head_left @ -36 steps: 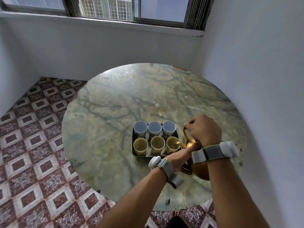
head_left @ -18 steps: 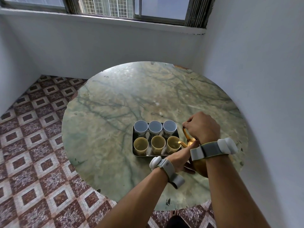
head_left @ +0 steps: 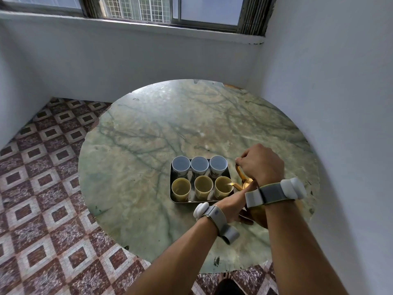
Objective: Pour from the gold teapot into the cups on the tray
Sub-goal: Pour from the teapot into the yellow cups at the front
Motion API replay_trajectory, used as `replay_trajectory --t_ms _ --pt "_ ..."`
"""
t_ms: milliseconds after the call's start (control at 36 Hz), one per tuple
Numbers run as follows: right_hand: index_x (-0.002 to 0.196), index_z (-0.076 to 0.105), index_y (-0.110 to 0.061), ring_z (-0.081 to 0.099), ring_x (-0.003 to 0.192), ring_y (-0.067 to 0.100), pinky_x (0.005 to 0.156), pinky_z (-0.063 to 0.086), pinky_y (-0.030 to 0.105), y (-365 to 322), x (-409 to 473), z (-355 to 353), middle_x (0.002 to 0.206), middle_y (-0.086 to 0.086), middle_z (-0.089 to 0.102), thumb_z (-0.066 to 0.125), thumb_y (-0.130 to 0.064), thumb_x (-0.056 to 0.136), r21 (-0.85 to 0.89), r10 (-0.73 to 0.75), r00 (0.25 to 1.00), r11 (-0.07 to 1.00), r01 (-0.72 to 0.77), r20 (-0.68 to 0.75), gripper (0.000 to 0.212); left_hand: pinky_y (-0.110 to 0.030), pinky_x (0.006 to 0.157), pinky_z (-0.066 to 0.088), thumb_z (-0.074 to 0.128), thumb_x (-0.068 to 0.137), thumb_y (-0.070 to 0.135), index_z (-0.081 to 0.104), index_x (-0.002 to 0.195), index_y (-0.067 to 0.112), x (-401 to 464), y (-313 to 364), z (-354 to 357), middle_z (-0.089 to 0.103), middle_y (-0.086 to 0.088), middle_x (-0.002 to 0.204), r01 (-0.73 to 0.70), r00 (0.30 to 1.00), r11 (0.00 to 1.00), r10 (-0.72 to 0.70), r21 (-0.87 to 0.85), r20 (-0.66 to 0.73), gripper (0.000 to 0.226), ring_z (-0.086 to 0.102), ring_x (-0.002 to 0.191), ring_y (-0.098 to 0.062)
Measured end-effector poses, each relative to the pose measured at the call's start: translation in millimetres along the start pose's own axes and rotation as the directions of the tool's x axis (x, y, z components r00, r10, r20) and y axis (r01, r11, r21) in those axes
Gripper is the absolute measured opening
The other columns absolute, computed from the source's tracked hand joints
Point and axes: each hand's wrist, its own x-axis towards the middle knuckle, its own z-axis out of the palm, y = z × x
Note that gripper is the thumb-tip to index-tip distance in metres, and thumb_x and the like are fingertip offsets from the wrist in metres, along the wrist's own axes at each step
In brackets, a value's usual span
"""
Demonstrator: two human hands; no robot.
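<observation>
Gold teapot [head_left: 246, 184]: at the right edge of the tray, tilted left, spout tip over the rim of the near-right gold cup [head_left: 223, 186]; the body is mostly hidden behind your wrists.

Your right hand [head_left: 260, 163]: closed in a fist around the teapot's arched handle, above the pot.

Your left hand [head_left: 230, 206]: under your right wrist, against the pot's lower near side; the fingers are largely covered, so you cannot tell how firmly it grips.

Cups: six, upright, in two rows of three. Near row, three gold cups, the left [head_left: 181, 188] and middle [head_left: 203, 186] ones just beside each other. Far row, three pale blue-grey cups [head_left: 199, 165], rims nearly touching.

Tray [head_left: 173, 199]: metal, rectangular, on the near-right part of the table.

Table [head_left: 148, 135]: round, green-veined marble top, its right side close to a white wall.

Wrists: a grey band with a white unit on each [head_left: 274, 192].

Floor [head_left: 42, 188]: patterned diamond tiles, left of the table.
</observation>
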Motion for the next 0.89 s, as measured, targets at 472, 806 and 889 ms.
replay_trajectory --t_ms 472,806,889 --pt "0.095 0.082 -0.019 0.067 0.078 0.026 0.065 0.047 0.033 0 -1 1 0.09 0.004 0.077 0.069 -0.042 0.093 -0.017 0.001 1.0 1.0 -0.001 0.004 0.026 -0.05 0.102 0.055 0.056 0.073 0.09 0.061 0.107 0.028 3 -3 0 0.062 -0.006 0.11 -0.005 1.0 1.0 0.006 -0.017 0.009 0.071 0.062 0.113 -0.037" --pt "0.096 0.082 -0.02 0.069 0.08 0.027 0.068 0.051 0.034 -1 -3 4 0.092 0.004 0.078 0.07 -0.044 0.091 -0.017 -0.003 1.0 1.0 0.003 0.001 0.027 -0.055 0.113 0.05 0.04 0.109 0.063 0.059 0.105 0.03 3 -6 -2 0.062 -0.004 0.111 0.015 0.998 1.0 -0.014 0.021 -0.055 0.038 0.065 0.107 -0.034" --pt "0.094 0.082 -0.021 0.07 0.08 0.027 0.071 0.056 0.037 -2 -4 4 0.091 0.004 0.078 0.07 -0.045 0.09 -0.013 0.003 1.0 1.0 -0.003 0.005 0.027 -0.054 0.115 0.049 0.038 0.109 0.064 0.059 0.103 0.029 3 -5 -3 0.061 -0.004 0.108 -0.013 0.999 0.999 0.014 0.042 -0.034 0.041 0.065 0.103 -0.031"
